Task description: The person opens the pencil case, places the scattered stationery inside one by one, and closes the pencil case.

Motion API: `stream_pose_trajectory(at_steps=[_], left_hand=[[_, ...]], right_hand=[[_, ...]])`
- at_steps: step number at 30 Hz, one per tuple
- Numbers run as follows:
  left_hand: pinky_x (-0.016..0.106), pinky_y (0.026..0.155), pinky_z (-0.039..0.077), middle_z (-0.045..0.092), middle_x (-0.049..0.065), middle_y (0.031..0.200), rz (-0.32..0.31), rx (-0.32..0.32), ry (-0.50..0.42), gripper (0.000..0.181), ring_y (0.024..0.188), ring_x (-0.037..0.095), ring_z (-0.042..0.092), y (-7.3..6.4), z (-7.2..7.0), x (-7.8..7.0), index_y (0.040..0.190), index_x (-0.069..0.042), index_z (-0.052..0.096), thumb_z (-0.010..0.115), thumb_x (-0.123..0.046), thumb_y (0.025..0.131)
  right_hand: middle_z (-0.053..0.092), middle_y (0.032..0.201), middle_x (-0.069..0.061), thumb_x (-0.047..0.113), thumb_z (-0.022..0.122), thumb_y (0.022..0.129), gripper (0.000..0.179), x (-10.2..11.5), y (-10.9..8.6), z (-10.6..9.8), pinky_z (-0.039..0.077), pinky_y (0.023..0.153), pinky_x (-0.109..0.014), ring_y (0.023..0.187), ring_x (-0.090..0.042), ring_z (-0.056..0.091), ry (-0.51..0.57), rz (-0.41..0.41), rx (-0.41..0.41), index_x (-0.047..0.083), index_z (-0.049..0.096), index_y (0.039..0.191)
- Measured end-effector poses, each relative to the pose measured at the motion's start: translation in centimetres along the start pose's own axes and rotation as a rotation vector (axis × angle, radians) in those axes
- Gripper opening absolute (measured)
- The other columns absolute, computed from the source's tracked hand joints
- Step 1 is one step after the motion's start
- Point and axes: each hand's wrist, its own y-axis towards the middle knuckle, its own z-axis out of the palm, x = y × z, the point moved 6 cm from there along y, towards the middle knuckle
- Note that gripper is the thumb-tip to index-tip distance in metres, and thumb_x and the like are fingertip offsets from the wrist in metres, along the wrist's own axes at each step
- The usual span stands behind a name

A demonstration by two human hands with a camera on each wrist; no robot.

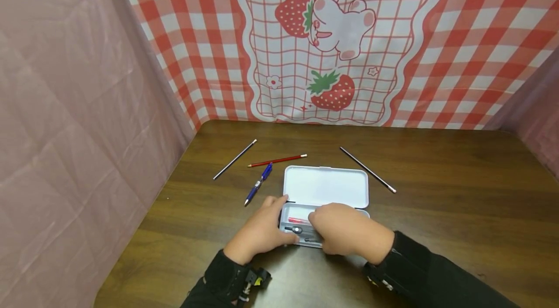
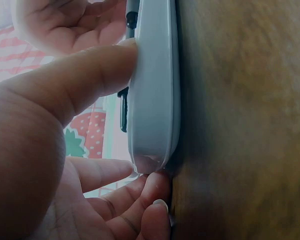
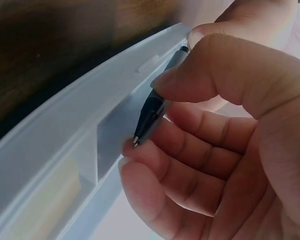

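Observation:
An open white pencil case point(image 1: 325, 186) lies on the table, its lid laid back. My left hand point(image 1: 264, 230) grips the left end of the case, thumb on the near rim and fingers around the end. Over the tray, my right hand point(image 1: 345, 228) pinches a short grey and black pen-like tool point(image 3: 152, 107) with a metal point, between thumb and fingers. Inside the tray lie a red stick-like item point(image 1: 298, 220) and a black and silver compass-like piece point(image 1: 296, 229). A pale yellowish block point(image 3: 45, 205) sits in one compartment. The right hand hides part of the tray.
A blue pen point(image 1: 258, 184) lies left of the case. Behind it are a red pencil point(image 1: 277, 161) and a dark striped pencil point(image 1: 235, 159). Another dark pencil point(image 1: 368, 170) lies right of the lid. A checked cloth point(image 1: 218, 56) hangs behind the table.

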Motion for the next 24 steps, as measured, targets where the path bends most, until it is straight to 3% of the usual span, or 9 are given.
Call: stream_pose_trajectory(at_steps=[11,24], left_hand=[[0.047,0.099,0.046,0.046,0.017,0.143,-0.006,0.005,-0.007,0.103,0.11,0.025,0.055,-0.02,0.05,0.15,0.159,-0.005,0.036,0.089,-0.036,0.077],[0.047,0.097,0.047,0.046,0.018,0.143,0.003,0.002,-0.011,0.102,0.11,0.026,0.056,-0.04,0.03,0.08,0.159,-0.004,0.037,0.089,-0.035,0.077]], right_hand=[[0.059,0.076,0.008,0.018,0.088,0.081,0.025,-0.39,0.59,0.6,0.051,0.073,-0.036,0.067,-0.013,0.052,-0.025,0.018,0.041,0.01,0.073,0.1],[0.066,0.081,0.003,0.012,0.083,0.085,0.017,0.05,0.54,0.59,0.054,0.076,-0.04,0.068,-0.013,0.054,-0.081,0.013,-0.024,0.011,0.074,0.099]])
